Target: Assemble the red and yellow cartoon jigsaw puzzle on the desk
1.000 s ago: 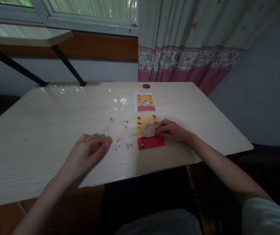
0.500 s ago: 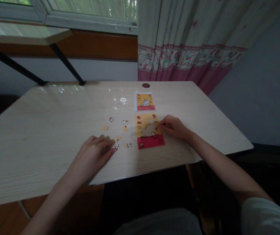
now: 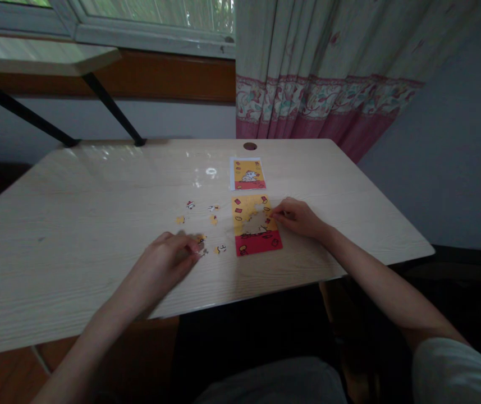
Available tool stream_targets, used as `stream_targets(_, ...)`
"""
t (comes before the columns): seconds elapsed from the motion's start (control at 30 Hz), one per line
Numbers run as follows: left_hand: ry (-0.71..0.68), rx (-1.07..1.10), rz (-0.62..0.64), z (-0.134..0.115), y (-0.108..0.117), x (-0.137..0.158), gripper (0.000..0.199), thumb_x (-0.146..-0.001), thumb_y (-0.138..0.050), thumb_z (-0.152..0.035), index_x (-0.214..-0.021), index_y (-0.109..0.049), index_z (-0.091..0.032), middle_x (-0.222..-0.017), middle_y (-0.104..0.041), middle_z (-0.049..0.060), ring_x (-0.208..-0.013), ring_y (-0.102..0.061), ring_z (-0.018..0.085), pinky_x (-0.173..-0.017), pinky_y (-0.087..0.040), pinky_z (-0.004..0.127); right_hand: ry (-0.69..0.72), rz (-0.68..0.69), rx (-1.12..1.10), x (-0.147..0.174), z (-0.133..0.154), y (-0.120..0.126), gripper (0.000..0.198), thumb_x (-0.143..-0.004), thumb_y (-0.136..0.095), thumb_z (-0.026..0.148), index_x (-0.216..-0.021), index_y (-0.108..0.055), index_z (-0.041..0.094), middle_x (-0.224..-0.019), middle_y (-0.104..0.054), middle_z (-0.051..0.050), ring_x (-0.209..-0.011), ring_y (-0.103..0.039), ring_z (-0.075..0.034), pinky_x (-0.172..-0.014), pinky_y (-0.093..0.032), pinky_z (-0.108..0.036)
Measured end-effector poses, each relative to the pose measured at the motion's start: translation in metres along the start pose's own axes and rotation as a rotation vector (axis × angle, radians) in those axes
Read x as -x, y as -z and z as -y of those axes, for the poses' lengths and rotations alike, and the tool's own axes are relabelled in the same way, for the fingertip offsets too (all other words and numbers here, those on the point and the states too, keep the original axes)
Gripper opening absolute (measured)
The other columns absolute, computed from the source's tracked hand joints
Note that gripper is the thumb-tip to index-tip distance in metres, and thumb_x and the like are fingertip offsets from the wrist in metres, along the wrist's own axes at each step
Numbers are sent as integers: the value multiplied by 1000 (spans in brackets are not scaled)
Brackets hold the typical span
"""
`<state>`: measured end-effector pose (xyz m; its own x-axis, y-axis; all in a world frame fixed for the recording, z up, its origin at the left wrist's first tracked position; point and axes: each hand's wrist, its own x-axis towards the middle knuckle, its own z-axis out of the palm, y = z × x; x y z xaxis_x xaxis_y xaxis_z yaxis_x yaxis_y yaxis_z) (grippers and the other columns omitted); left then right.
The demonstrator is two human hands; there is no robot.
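A small, partly built jigsaw puzzle (image 3: 256,242) lies on the wooden table (image 3: 76,224). It is yellow above and red below, with a gap in its middle. My right hand (image 3: 301,219) rests at its right edge, curled fingertips touching the upper right border. To the left, my left hand (image 3: 166,261) lies on the table with thumb and fingers pinched on a loose puzzle piece (image 3: 200,251). Several more loose pieces (image 3: 213,219) are scattered between the hand and the puzzle. A reference picture card (image 3: 247,174) lies just beyond the puzzle.
A round cable hole (image 3: 249,146) sits at the table's far edge. A curtain (image 3: 320,73) hangs behind it on the right. A folding shelf (image 3: 42,59) on black braces juts out under the window at the back left. My lap is below the table's near edge.
My left hand slid right, onto the loose pieces, and closed on one. My right hand moved from the puzzle's lower middle up to its upper right edge.
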<state>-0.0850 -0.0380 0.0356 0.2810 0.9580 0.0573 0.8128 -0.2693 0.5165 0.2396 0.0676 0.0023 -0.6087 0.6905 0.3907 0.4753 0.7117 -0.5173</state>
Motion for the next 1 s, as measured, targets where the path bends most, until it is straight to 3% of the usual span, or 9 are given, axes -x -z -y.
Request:
stream_targets(0.1,45,117,17,-11,3,-12,22,-79,-53,-37,-77,-66,-19,-72,-65,4,-66,-57,18,-62,-42,29,-11,1,-21,-1,0,-1,15,-86,-53,26,-83,-65,17,-67,-57,-1,-61,-47,-11,-58,-35,-24)
stream_targets(0.2,4,280,81,-25,0,-40,22,-76,-55,-36,-78,-68,-18,-65,-63,1,-60,-53,14,-57,-39,25,-19,17,-22,-1,1,-2,17,-86,-53,26,-82,-66,16,-68,-57,-1,-61,-46,-11,-58,-35,-24)
stream_targets(0.43,16,347,133,-38,-41,-103,14,-69,-62,-24,-79,-68,-16,-65,-62,0,-58,-53,12,-55,-38,23,-33,46,-24,-2,4,-3,17,-86,-52,25,-82,-66,16,-68,-57,-1,-60,-46,-10,-57,-35,-23)
stream_targets(0.57,54,363,130,-36,-56,-109,10,-68,-64,-22,-75,-66,-16,-61,-62,0,-57,-55,13,-55,-40,25,-12,44,-32,-3,5,-4,18,-86,-52,24,-83,-67,15,-67,-57,-1,-60,-45,-10,-58,-35,-23)
stream_targets(0.73,107,535,100,-34,-61,-106,11,-67,-67,-24,-73,-63,-16,-57,-61,-2,-52,-53,11,-51,-39,23,-6,44,-21,-5,8,-8,17,-86,-54,25,-82,-68,16,-68,-58,-1,-62,-47,-11,-59,-36,-24)
stream_targets(1.0,58,766,71,-44,-59,-105,15,-65,-68,-23,-70,-56,-16,-54,-52,-5,-49,-46,7,-47,-34,20,57,49,-18,-5,16,-13,20,-84,-60,28,-102,-67,22,-78,-59,-2,-72,-54,-12,-65,-43,-24)
